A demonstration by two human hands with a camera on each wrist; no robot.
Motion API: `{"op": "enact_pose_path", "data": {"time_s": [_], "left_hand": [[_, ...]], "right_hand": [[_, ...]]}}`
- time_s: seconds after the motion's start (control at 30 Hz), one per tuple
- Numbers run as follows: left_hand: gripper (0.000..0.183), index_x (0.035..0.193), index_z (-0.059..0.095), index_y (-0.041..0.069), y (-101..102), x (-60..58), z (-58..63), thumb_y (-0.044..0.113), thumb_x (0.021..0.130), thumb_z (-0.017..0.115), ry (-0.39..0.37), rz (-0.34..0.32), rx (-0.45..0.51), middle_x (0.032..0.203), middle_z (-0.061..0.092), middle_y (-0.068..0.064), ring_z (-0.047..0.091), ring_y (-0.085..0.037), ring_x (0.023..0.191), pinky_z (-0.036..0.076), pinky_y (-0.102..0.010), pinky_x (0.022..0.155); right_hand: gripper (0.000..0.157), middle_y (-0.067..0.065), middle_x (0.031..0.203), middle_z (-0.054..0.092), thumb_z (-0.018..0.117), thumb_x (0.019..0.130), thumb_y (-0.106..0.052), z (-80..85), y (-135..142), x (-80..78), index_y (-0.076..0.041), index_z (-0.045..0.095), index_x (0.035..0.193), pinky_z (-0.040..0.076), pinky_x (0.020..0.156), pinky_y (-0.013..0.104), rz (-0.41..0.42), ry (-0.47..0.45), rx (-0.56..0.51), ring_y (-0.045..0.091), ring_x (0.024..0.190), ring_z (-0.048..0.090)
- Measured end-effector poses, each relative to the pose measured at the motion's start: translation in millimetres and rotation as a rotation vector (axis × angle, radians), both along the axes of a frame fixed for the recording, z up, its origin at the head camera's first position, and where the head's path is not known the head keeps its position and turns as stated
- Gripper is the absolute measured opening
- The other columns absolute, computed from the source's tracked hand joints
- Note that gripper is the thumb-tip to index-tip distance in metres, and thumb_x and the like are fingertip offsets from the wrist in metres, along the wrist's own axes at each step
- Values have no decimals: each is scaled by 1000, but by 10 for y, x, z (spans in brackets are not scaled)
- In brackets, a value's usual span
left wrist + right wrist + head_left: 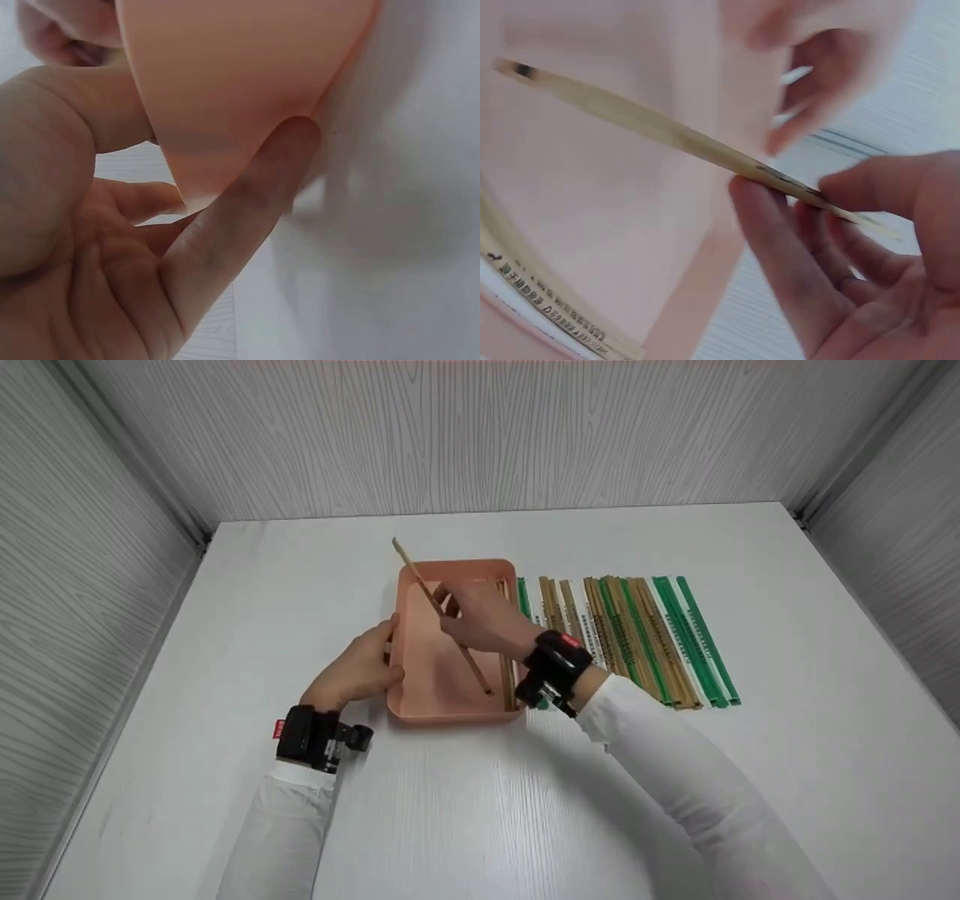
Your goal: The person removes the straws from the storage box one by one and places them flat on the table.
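Note:
A slim brown wrapped straw point(474, 666) with dark printing is pinched between my right thumb and fingers. It slants over a pink rectangular tray point(450, 717), one end reaching past the far rim. My right hand point(487, 616) is above the tray's interior. On the tray's left side, my left hand point(361, 664) grips the wall; in the left wrist view a finger point(277, 165) lies along the outside of the pink wall. Inside the tray, brown printed straws point(544, 300) lie lengthwise against the right wall, partly behind my right hand in the head view.
Just right of the tray lies a row of wrapped straws point(660, 641) in brown, green and white, side by side on the white table point(450, 810). My right forearm passes over their near ends. Grey wood-grain panels point(480, 435) stand at the back and both sides.

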State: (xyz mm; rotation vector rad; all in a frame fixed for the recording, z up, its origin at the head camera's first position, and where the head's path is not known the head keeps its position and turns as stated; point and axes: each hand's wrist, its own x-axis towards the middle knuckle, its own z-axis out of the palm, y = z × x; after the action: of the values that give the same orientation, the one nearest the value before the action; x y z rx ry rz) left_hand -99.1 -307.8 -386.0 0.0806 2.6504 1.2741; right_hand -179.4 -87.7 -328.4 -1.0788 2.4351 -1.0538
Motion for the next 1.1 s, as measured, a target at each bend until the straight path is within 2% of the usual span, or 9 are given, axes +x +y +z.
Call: {"op": "enact_pose_path", "data": {"time_s": [0.1, 0.2, 0.3, 0.37, 0.5, 0.6, 0.87, 1.0, 1.1], "left_hand": [[90, 165, 9, -2, 4, -7, 8, -1, 88, 56, -1, 0, -25, 147, 52, -25, 60, -35, 123, 53, -36, 87], [90, 165, 9, -2, -4, 0, 14, -1, 87, 55, -13, 13, -32, 148, 51, -24, 59, -34, 124, 52, -37, 88], [91, 165, 9, -2, -22, 9, 22, -2, 87, 55, -16, 18, -25, 146, 52, -25, 59, -35, 124, 53, -38, 89], [90, 165, 9, -3, -37, 17, 22, -2, 87, 55, -12, 19, -23, 145, 53, -26, 59, -36, 123, 53, -38, 89], [91, 165, 9, -1, -61, 32, 8, -1, 87, 55, -13, 21, -28, 147, 51, -24, 59, -35, 124, 53, -38, 90], [91, 165, 9, -2, -68, 32, 7, 0, 87, 55, -10, 17, -31, 150, 49, -24, 59, -36, 125, 54, -39, 90], [91, 165, 9, -1, -63, 25, 23, -1, 86, 55, 3, 25, -24, 147, 51, -25, 59, -37, 124, 55, -39, 89], [92, 166, 8, -1, -73, 31, 2, -1, 87, 55, -6, 23, -9, 147, 51, -25, 58, -36, 126, 54, -37, 88], [92, 166, 8, 0, -74, 32, -26, 0, 87, 55, -5, 22, -6, 145, 53, -25, 59, -35, 125, 54, -36, 88]], "right_hand": [[34, 12, 106, 66, 56, 105, -8, 128, 268, 36, -5, 58, 139, 60, 68, 37, -15, -56, -258, 26, 84, 69], [39, 14, 108, 64, 56, 106, -8, 207, 608, 26, -4, 55, 145, 62, 70, 39, -79, -75, -439, 29, 86, 68], [42, 13, 110, 62, 57, 105, -7, 244, 1005, -40, -5, 53, 147, 62, 71, 39, -182, -70, -516, 28, 88, 67], [44, 12, 110, 61, 58, 104, -6, 236, 1286, -118, -7, 53, 148, 62, 72, 37, -262, -54, -512, 26, 89, 68], [44, 9, 112, 60, 61, 102, -9, 151, 1855, -301, -7, 54, 146, 62, 71, 32, -422, -46, -419, 19, 89, 68], [41, 8, 114, 59, 63, 103, -16, 45, 2274, -446, -3, 55, 141, 61, 71, 29, -495, -47, -310, 14, 88, 67], [46, 18, 118, 60, 59, 105, -24, -238, 3125, -753, 6, 54, 138, 61, 70, 28, -529, -155, 10, 7, 81, 67], [49, 24, 120, 63, 59, 104, -22, -326, 3326, -840, 12, 51, 139, 62, 72, 33, -541, -245, 119, 10, 79, 69], [51, 23, 114, 67, 60, 103, -19, -415, 3408, -886, 16, 51, 138, 62, 72, 35, -546, -290, 176, 11, 78, 69]]}}
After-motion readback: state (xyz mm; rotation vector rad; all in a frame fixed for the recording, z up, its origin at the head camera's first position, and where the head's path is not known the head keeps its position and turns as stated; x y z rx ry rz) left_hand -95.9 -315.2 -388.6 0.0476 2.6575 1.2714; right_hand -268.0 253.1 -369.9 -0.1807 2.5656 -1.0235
